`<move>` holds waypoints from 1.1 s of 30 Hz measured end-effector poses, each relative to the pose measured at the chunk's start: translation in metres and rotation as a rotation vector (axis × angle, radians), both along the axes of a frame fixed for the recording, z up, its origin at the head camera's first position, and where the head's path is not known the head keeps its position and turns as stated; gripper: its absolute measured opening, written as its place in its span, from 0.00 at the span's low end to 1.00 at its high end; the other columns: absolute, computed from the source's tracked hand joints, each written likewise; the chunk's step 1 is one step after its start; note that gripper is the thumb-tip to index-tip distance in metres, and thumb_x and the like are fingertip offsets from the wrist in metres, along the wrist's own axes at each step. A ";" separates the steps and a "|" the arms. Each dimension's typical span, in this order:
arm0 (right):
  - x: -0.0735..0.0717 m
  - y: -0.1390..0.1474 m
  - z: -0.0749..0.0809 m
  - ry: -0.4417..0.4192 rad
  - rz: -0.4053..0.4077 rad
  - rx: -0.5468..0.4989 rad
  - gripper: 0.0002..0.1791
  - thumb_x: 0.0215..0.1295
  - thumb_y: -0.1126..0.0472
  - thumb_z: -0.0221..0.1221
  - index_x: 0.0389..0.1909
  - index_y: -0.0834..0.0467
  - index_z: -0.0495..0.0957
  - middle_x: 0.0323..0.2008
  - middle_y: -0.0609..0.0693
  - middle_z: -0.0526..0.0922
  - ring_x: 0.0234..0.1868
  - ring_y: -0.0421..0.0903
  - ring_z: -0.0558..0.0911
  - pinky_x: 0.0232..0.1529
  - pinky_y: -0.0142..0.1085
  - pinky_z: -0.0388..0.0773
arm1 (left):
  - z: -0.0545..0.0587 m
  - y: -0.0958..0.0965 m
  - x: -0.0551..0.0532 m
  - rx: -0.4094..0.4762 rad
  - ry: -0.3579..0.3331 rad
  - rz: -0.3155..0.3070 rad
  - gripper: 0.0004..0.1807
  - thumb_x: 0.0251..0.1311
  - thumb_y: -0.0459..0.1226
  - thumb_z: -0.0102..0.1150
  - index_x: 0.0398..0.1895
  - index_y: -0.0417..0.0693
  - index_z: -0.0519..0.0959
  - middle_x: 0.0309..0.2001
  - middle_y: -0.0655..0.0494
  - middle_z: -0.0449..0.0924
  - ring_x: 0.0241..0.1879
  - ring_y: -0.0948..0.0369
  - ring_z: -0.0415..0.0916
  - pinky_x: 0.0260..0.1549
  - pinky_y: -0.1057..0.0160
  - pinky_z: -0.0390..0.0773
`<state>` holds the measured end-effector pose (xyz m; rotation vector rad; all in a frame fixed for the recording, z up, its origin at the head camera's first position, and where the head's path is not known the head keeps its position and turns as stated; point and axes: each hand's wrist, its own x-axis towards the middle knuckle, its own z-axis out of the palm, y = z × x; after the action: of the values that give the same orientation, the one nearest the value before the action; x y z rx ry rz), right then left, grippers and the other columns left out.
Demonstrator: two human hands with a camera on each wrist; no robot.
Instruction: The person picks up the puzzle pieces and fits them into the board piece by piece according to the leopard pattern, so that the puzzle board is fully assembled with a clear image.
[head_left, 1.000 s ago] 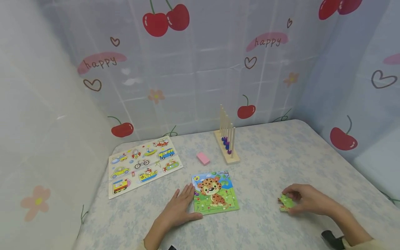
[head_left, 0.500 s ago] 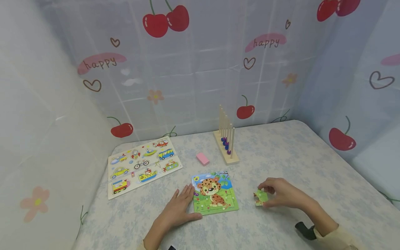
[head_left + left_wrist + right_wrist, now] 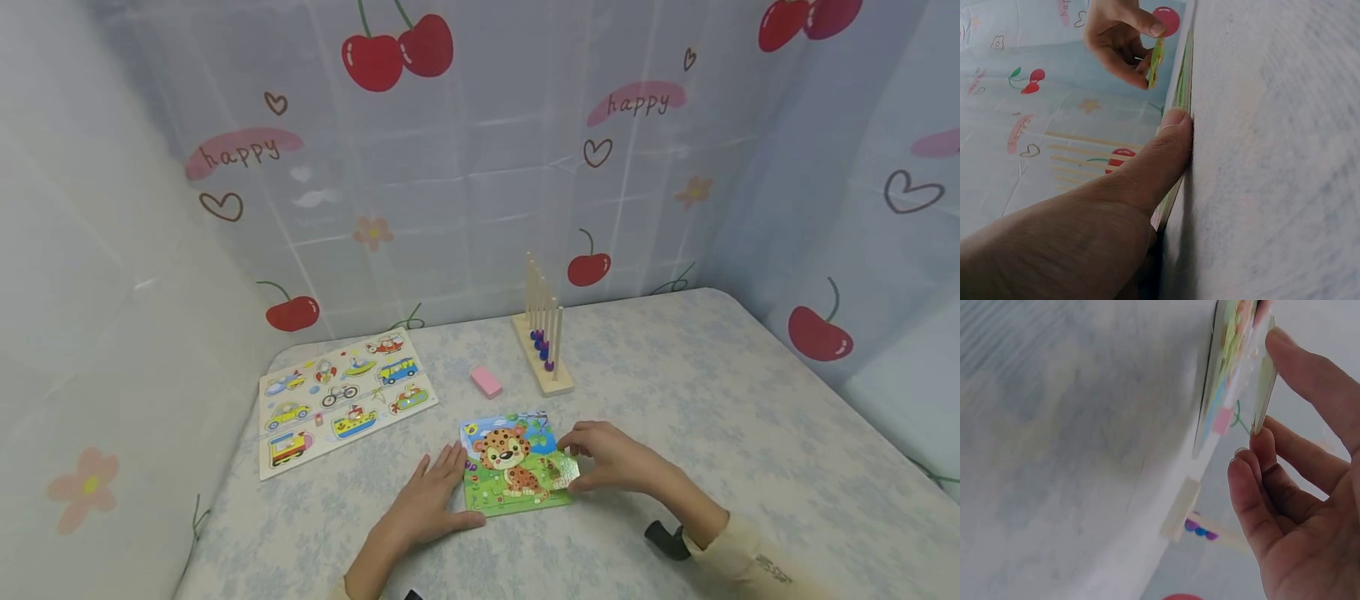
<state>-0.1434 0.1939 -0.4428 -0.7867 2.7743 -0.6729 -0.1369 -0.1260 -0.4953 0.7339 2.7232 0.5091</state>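
Observation:
A square leopard jigsaw puzzle (image 3: pixel 504 458) lies flat on the table. My left hand (image 3: pixel 426 504) rests at its left side with straight fingers, the thumb (image 3: pixel 1169 140) touching the near edge. Between thumb and fingertips my right hand (image 3: pixel 622 461) pinches a green puzzle piece (image 3: pixel 566 470) over the puzzle's right side. In the right wrist view the piece (image 3: pixel 1265 384) is seen nearly edge-on, apart from the puzzle (image 3: pixel 1219 381). The left wrist view also shows this piece (image 3: pixel 1156 62) raised above the puzzle.
A vehicle peg puzzle board (image 3: pixel 345 400) lies at the left. Behind the leopard puzzle is a pink block (image 3: pixel 487 382). A wooden peg stand (image 3: pixel 557 385) with upright rods and blue and purple beads stands at the back. Cherry-print curtains (image 3: pixel 480 208) enclose the table.
My right hand has moved left with the puzzle piece, from the table's right side to over the leopard puzzle's right edge. My left hand has stayed in place.

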 end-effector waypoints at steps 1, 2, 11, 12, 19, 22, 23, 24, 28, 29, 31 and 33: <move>-0.001 -0.003 -0.001 -0.005 -0.002 0.004 0.27 0.47 0.51 0.75 0.48 0.57 0.82 0.38 0.43 0.80 0.39 0.43 0.80 0.37 0.35 0.78 | -0.001 0.000 0.000 0.002 -0.001 0.001 0.59 0.52 0.71 0.54 0.77 0.43 0.51 0.78 0.48 0.46 0.78 0.51 0.44 0.75 0.42 0.45; -0.001 -0.007 -0.001 -0.013 -0.005 0.007 0.27 0.47 0.51 0.75 0.48 0.57 0.82 0.38 0.43 0.80 0.39 0.43 0.80 0.38 0.35 0.78 | -0.001 0.000 0.000 0.003 0.000 0.001 0.59 0.52 0.71 0.54 0.77 0.43 0.51 0.78 0.48 0.46 0.78 0.51 0.44 0.75 0.42 0.45; -0.004 -0.022 -0.006 -0.032 0.027 0.028 0.27 0.48 0.52 0.75 0.49 0.59 0.82 0.38 0.44 0.79 0.38 0.41 0.78 0.39 0.34 0.77 | -0.001 0.001 0.000 0.000 0.004 -0.004 0.58 0.52 0.71 0.53 0.77 0.44 0.51 0.78 0.49 0.45 0.78 0.51 0.43 0.75 0.42 0.44; -0.005 -0.023 -0.007 -0.032 0.032 0.028 0.27 0.48 0.52 0.74 0.49 0.59 0.82 0.38 0.44 0.79 0.38 0.40 0.78 0.38 0.34 0.77 | -0.001 0.001 0.000 0.000 0.002 -0.005 0.58 0.52 0.71 0.53 0.77 0.44 0.51 0.78 0.49 0.45 0.78 0.51 0.43 0.75 0.42 0.44; -0.004 -0.027 -0.008 -0.026 0.054 0.033 0.28 0.48 0.53 0.74 0.51 0.59 0.82 0.38 0.44 0.78 0.35 0.36 0.72 0.37 0.33 0.73 | 0.000 0.002 0.000 -0.011 0.012 -0.011 0.58 0.52 0.70 0.54 0.77 0.43 0.51 0.78 0.48 0.46 0.78 0.51 0.43 0.75 0.43 0.45; -0.004 -0.028 -0.008 -0.028 0.055 0.037 0.28 0.48 0.53 0.74 0.51 0.60 0.82 0.38 0.44 0.78 0.35 0.36 0.72 0.37 0.33 0.74 | 0.001 0.002 0.000 -0.017 0.027 -0.013 0.58 0.52 0.70 0.53 0.77 0.43 0.51 0.78 0.48 0.46 0.78 0.51 0.44 0.76 0.43 0.45; -0.005 -0.028 -0.008 -0.030 0.056 0.040 0.28 0.48 0.53 0.74 0.51 0.60 0.82 0.38 0.44 0.78 0.35 0.36 0.72 0.37 0.33 0.74 | 0.001 0.002 0.000 -0.016 0.030 -0.014 0.58 0.52 0.70 0.53 0.77 0.43 0.51 0.78 0.48 0.46 0.78 0.51 0.44 0.76 0.43 0.45; -0.005 -0.029 -0.008 -0.034 0.055 0.043 0.28 0.48 0.53 0.74 0.51 0.60 0.82 0.38 0.44 0.78 0.36 0.36 0.73 0.37 0.34 0.74 | 0.002 0.002 0.000 -0.015 0.032 -0.014 0.58 0.52 0.70 0.54 0.77 0.43 0.51 0.78 0.48 0.46 0.78 0.51 0.44 0.76 0.43 0.45; -0.007 -0.030 -0.010 -0.048 0.056 0.046 0.28 0.48 0.54 0.74 0.51 0.60 0.82 0.38 0.44 0.77 0.36 0.36 0.74 0.38 0.34 0.75 | 0.003 0.002 0.000 -0.016 0.037 -0.014 0.58 0.52 0.70 0.54 0.76 0.42 0.52 0.78 0.47 0.47 0.78 0.50 0.45 0.75 0.43 0.46; -0.007 -0.030 -0.010 -0.051 0.058 0.043 0.28 0.48 0.54 0.74 0.51 0.60 0.82 0.38 0.44 0.77 0.36 0.36 0.74 0.38 0.34 0.75 | 0.003 0.002 0.000 -0.015 0.037 -0.014 0.58 0.52 0.70 0.54 0.76 0.42 0.52 0.78 0.47 0.47 0.78 0.50 0.45 0.75 0.43 0.46; -0.007 -0.030 -0.010 -0.057 0.059 0.038 0.28 0.48 0.54 0.74 0.51 0.60 0.82 0.37 0.44 0.77 0.36 0.36 0.74 0.38 0.33 0.75 | 0.003 0.002 0.000 -0.017 0.035 -0.012 0.58 0.52 0.70 0.54 0.76 0.42 0.52 0.78 0.47 0.47 0.78 0.51 0.45 0.75 0.43 0.46; -0.008 -0.030 -0.011 -0.061 0.059 0.037 0.28 0.48 0.54 0.74 0.51 0.60 0.82 0.37 0.44 0.77 0.36 0.36 0.73 0.37 0.33 0.75 | 0.002 0.002 0.000 -0.017 0.034 -0.012 0.58 0.52 0.70 0.54 0.76 0.42 0.52 0.78 0.47 0.47 0.78 0.50 0.45 0.75 0.43 0.47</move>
<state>-0.1512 0.1637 -0.4537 -0.8232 2.6897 -0.6228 -0.1365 -0.1240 -0.4929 0.7608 2.7492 0.4749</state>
